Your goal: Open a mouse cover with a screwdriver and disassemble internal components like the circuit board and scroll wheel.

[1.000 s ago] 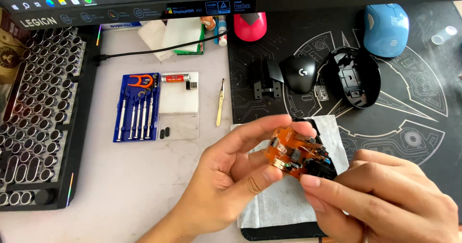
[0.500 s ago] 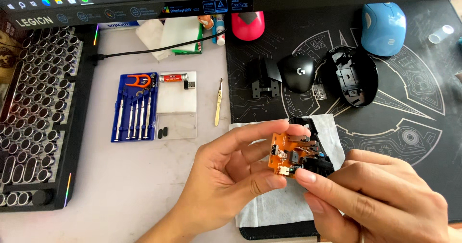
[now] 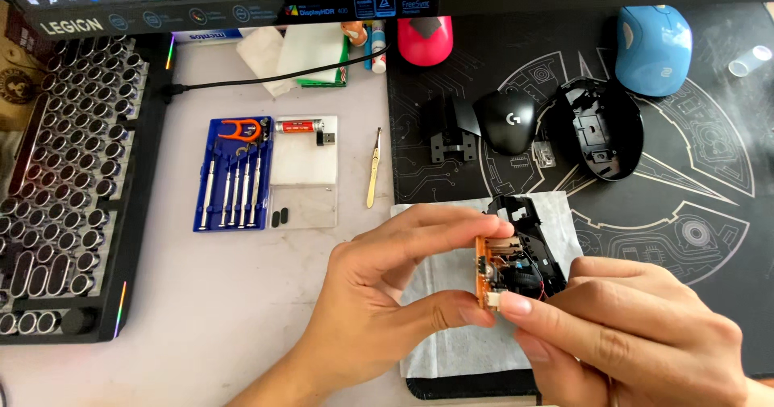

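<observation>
Two hands: left hand [image 3: 379,294] pinched the orange circuit board [image 3: 486,272]; right hand [image 3: 621,334] closed on its black frame [image 3: 538,250].
Handling: looked light, stiff, fragile; edges seemed safest to grip.

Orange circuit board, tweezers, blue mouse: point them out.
orange circuit board [image 3: 484,267], head view, on its orange edge between the fingers.
tweezers [image 3: 373,171], head view, mid-shaft.
blue mouse [image 3: 653,48], head view, middle of its top shell.
</observation>
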